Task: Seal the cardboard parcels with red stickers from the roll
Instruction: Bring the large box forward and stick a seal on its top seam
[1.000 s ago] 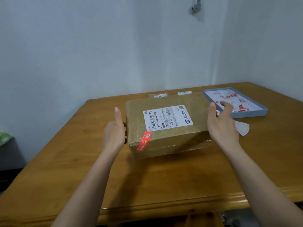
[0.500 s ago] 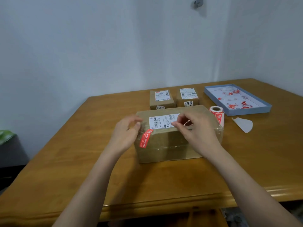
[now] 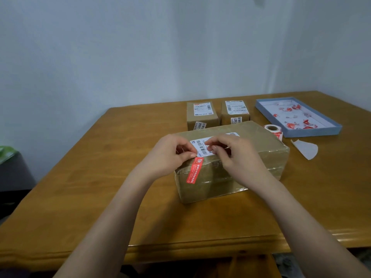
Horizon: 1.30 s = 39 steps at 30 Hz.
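Left grip curled, thumb pressing red sticker | right grip curled atop parcel, contents unclear

Arms: two bare forearms reach in from the lower edge of the frame, uncovered as far as the view shows.
Sleeves: none visible on either arm.
Left hand: bare, no glove, ring or watch in sight.
Right hand: bare, wrist unadorned, short plain fingernails.
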Each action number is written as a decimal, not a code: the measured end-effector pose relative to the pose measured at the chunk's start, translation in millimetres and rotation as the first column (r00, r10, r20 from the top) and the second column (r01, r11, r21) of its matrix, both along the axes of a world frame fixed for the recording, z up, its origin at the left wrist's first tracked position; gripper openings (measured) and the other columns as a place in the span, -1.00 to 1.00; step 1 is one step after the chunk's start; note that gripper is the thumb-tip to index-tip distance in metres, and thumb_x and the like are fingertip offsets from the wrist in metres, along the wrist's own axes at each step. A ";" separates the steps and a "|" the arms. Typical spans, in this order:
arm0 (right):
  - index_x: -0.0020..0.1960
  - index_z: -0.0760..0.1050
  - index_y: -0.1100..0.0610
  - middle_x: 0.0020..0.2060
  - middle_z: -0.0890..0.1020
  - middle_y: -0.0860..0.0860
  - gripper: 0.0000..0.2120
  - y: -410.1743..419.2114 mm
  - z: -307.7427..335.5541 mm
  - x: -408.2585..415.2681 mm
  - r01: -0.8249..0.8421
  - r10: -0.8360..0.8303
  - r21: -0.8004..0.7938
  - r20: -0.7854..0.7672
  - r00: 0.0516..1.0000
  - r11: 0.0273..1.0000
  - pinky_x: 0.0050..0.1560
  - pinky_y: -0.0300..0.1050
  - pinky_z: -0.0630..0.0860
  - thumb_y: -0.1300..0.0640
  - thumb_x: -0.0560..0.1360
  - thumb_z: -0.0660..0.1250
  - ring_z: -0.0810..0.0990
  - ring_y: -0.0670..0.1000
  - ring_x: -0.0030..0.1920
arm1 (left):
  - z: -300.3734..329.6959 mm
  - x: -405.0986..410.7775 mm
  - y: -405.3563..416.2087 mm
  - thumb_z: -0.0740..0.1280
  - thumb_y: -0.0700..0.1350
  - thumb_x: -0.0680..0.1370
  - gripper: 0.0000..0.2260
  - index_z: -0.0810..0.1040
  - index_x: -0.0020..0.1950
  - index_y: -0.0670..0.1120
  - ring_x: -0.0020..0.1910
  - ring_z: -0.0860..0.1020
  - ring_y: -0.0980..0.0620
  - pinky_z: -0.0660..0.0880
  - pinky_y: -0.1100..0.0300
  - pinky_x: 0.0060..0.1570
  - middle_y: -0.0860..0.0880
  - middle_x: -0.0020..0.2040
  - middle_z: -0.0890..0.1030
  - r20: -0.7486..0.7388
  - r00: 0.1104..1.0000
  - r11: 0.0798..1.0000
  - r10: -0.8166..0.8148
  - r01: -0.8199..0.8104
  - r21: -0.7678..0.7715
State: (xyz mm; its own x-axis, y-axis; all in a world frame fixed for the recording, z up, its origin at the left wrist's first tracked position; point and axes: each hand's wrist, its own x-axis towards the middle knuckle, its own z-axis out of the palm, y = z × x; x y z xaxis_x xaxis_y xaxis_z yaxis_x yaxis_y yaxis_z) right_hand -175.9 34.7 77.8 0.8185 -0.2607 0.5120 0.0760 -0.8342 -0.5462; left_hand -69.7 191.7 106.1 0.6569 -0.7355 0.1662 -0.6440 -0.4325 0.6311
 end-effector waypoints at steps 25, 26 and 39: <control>0.02 0.63 -0.10 -0.10 0.67 -0.22 -0.79 -1.6 3.4 9.3 0.116 -0.118 -0.022 -0.119 0.986 0.993 -0.06 -0.04 0.59 0.16 0.56 0.27 0.59 -0.16 -0.08 | 27.8 -10.3 -14.6 0.30 -0.07 0.60 -0.89 0.59 -0.06 -0.06 -0.07 0.59 0.05 0.52 0.21 -0.13 -0.01 -0.06 0.65 -0.124 0.992 0.943 -0.024 0.064 0.327; 0.02 0.62 -0.10 -0.10 0.67 -0.22 -0.78 -1.3 3.8 9.3 0.115 -0.117 -0.022 -0.121 0.986 0.993 -0.06 -0.04 0.59 0.16 0.56 0.27 0.59 -0.16 -0.08 | 29.2 -10.7 -15.3 0.29 -0.06 0.61 -0.87 0.58 -0.06 -0.06 -0.05 0.60 0.04 0.53 0.19 -0.10 -0.02 -0.05 0.66 -0.123 0.992 0.934 -0.028 0.069 0.351; 0.04 0.62 -0.10 -0.10 0.67 -0.21 -0.78 -0.7 5.6 8.1 0.101 -0.102 -0.016 -0.131 0.986 0.995 -0.05 -0.04 0.59 0.16 0.57 0.26 0.60 -0.17 -0.06 | 27.5 -0.6 -11.3 0.31 -0.03 0.59 -0.89 0.56 -0.09 -0.02 -0.19 0.56 0.15 0.44 0.25 -0.22 0.05 -0.14 0.63 -0.193 0.976 0.923 -0.101 0.164 0.348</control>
